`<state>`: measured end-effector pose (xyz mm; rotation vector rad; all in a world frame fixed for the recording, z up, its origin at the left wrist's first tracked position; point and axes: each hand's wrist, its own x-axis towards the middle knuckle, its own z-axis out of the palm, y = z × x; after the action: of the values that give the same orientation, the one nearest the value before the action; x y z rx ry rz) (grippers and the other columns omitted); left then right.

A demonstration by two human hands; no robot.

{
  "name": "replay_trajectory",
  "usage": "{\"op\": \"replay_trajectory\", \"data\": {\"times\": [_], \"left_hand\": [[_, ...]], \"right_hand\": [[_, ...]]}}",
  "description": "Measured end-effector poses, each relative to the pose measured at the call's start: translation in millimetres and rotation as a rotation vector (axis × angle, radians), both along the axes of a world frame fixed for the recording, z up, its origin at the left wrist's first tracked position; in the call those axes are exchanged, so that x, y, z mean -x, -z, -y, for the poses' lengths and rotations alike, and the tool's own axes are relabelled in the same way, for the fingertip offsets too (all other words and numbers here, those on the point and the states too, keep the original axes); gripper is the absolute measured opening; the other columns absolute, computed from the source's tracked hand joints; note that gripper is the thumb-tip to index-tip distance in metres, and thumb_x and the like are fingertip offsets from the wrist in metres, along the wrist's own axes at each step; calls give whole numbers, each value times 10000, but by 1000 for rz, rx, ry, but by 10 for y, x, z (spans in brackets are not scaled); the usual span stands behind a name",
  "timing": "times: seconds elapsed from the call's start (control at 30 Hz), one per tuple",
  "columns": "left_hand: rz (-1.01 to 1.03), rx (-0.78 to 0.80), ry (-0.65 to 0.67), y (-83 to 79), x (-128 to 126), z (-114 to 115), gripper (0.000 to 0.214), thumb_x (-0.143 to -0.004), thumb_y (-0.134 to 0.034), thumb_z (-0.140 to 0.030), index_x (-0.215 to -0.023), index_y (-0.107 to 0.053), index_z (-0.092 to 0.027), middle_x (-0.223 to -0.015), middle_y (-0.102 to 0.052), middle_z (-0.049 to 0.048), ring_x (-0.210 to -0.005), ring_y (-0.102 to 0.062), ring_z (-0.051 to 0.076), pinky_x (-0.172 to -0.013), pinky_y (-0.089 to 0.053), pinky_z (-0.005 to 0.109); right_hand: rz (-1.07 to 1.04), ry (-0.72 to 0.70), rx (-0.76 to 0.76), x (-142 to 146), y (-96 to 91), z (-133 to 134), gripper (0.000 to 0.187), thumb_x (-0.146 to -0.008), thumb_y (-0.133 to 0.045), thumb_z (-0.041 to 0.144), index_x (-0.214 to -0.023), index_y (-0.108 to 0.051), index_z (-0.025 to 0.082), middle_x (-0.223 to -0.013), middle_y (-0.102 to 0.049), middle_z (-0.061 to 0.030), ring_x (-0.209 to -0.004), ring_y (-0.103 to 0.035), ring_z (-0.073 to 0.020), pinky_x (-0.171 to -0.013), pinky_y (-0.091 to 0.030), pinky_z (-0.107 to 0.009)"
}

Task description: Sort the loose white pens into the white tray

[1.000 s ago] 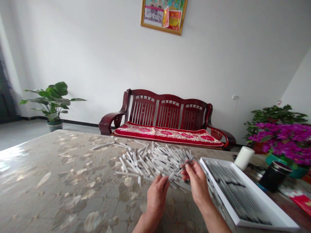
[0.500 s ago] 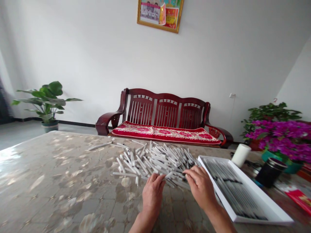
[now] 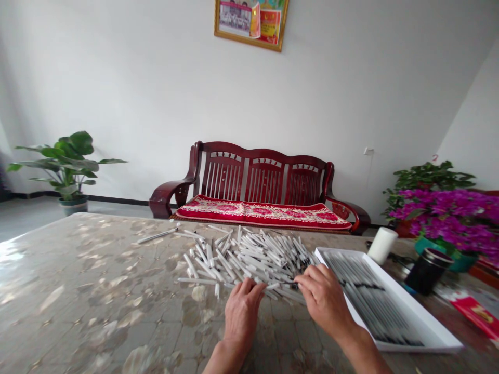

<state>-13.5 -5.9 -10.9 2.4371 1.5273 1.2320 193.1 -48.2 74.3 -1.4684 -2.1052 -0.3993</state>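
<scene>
A loose pile of white pen tubes [image 3: 249,254] lies on the patterned table [image 3: 97,291]. Both of my hands rest at the pile's near edge. The fingers of my left hand [image 3: 241,311] are curled together, their tips on a white tube. My right hand [image 3: 323,298] is pinched low over the pile, a thin dark refill tip showing at its thumb. Just right of that hand lies a white tray [image 3: 432,324] filled with rows of dark refills [image 3: 366,296].
A white cylinder [image 3: 382,245], a black jar [image 3: 427,270] and a red packet [image 3: 475,311] sit beyond the tray. Purple flowers [image 3: 448,218] stand at the right. A red wooden bench [image 3: 257,192] and a potted plant [image 3: 64,166] are behind the table.
My right hand has come down from above the pile, where it held a thin refill up, to the pile's edge. My left hand has stayed at the near edge.
</scene>
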Motion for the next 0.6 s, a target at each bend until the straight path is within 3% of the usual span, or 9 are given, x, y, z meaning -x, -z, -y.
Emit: {"op": "replay_trajectory", "data": {"times": [0.13, 0.2, 0.27, 0.33, 0.4, 0.47, 0.6], "left_hand": [[-83, -38, 76, -22, -8, 38, 244, -848, -659, -158, -1006, -728, -331, -857, -684, -8, -805, -608, 178, -709, -465, 272], [-77, -39, 104, -19, -14, 39, 241, -859, -645, -160, -1007, -725, -332, -860, -685, -10, -803, -611, 174, -703, -465, 267], [-43, -27, 95, -5, -10, 23, 217, -885, -612, -183, -1010, -725, -319, -856, -688, -3, -801, -620, 174, -698, -472, 264], [11, -22, 65, 19, 2, -7, 201, -909, -576, -212, -1015, -725, -293, -859, -693, 9, -805, -634, 177, -701, -485, 264], [64, -27, 34, 49, 12, -38, 204, -924, -547, -229, -1019, -724, -266, -867, -698, 19, -812, -648, 179, -706, -498, 264], [93, -29, 15, 76, 10, -60, 214, -931, -529, -230, -1020, -724, -249, -869, -703, 24, -813, -660, 179, -709, -506, 264], [56, 5, 28, 83, -20, -61, 218, -928, -538, -240, -1034, -727, -257, -882, -721, 22, -830, -666, 190, -728, -517, 280]], "right_hand": [[57, -104, 62, 136, -101, 75, 213, -898, -535, 135, -827, -713, 229, -811, -622, -42, -874, -516, -217, -799, -393, -346], [-39, -220, 113, 163, -108, 74, 192, -919, -534, 205, -973, -714, 244, -942, -661, -51, -960, -545, -220, -866, -424, -349], [-267, -259, 112, 92, -70, 10, 266, -952, -489, 299, -1141, -671, 256, -1126, -665, -64, -1073, -564, -221, -943, -439, -352], [-573, -132, 54, -89, 22, -115, 337, -969, -415, 354, -1180, -652, 241, -1186, -669, -80, -1091, -599, -222, -941, -468, -348], [-790, 83, 51, -326, 158, -260, 359, -935, -413, 378, -1097, -686, 209, -1039, -729, -87, -933, -670, -231, -814, -520, -334], [-723, 237, 157, -534, 319, -373, 303, -853, -477, 332, -981, -724, 210, -952, -754, -70, -891, -687, -240, -792, -514, -325], [-443, 363, 368, -646, 601, -428, 241, -817, -506, 256, -867, -743, 247, -930, -769, -38, -891, -696, -213, -768, -473, -278]]}}
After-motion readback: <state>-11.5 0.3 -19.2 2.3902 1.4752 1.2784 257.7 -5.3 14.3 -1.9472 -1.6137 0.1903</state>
